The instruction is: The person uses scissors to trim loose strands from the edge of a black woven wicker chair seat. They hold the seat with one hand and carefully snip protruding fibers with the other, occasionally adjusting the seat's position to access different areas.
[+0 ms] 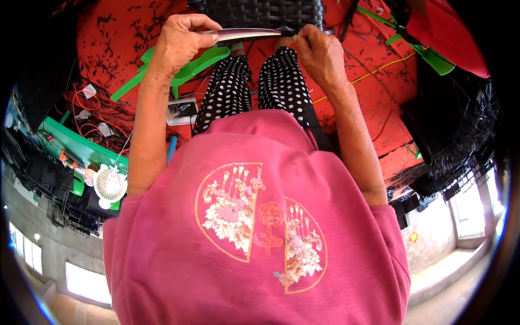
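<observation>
A thin, flat strip [249,33], dark along its upper edge and pale below, stretches level between my two hands. My left hand [176,46] is closed on its left end, thumb and fingers pinching it. At the other end, where the strip turns black, the fingers of my right hand [322,57] are curled tight around it. Just beyond the strip is a black woven piece [257,12], its bands plaited in a basket weave. Whether the strip touches that weave I cannot tell.
Dark scraps lie scattered over the red floor [127,27]. Green plastic stools [200,66] and a grey tray [182,111] are by my legs. To the left are a white fan [110,184] and tangled red cords; a yellow cord [379,69] runs across the right. Black bundles [449,124] hang far right.
</observation>
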### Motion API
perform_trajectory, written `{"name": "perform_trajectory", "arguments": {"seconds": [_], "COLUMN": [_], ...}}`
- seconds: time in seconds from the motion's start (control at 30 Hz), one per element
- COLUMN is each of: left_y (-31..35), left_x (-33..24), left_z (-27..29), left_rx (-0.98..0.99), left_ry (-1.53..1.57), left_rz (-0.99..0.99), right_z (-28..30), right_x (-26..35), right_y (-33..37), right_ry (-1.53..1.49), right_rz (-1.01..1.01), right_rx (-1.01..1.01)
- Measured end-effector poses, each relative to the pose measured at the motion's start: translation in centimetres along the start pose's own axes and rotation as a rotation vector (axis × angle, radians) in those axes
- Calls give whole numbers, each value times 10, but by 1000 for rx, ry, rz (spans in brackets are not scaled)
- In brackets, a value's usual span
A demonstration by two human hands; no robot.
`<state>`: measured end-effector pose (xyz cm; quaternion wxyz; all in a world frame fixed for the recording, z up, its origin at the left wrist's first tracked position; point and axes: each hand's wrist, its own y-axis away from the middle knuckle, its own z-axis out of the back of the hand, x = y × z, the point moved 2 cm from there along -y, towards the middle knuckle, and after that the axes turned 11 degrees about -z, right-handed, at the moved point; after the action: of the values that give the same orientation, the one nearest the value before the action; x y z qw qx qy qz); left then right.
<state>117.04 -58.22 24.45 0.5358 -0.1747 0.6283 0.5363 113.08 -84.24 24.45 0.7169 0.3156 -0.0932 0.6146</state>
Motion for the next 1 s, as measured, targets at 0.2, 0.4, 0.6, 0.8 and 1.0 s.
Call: {"name": "perform_trajectory", "arguments": {"seconds": [0.2,0.4,0.6,0.8,1.0], "left_y": [3,17,33,35,43], "left_x": [1,-13,-26,-10,-6], "left_z": [3,-9,-26,-39,-57], "left_rx": [34,-122,-298,-381,-404], "left_ry": [113,-12,-106,57,70], "left_rz": [108,-8,48,96,-3], "right_z": [1,6,-2,4,-3], "right_x": [-8,9,10,6,1], "right_y": [-2,-4,6,14,17], "right_ry": [-203,2,-15,-170,-202], "right_rz": [-74,-193,-250,-276,-236], "right_rx": [112,95,-12,-53,-179]}}
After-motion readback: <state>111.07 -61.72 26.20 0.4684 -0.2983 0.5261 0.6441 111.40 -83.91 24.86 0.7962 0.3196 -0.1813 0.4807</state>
